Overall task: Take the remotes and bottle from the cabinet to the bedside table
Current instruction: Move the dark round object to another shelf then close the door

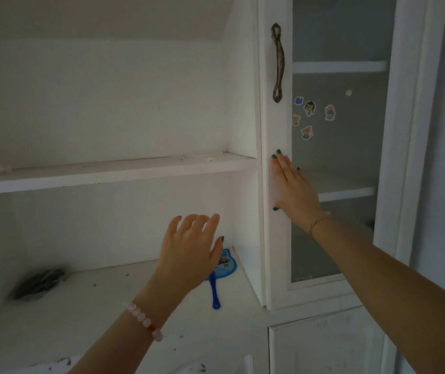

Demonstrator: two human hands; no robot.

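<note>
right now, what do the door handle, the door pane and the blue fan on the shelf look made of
Door handle: likely metal with an aged bronze finish; it is dark with a mottled sheen.
Door pane: frosted glass, possibly acrylic; the shelves behind it show through blurred.
Blue fan: plastic, glossy; its stick is see-through blue.
</note>
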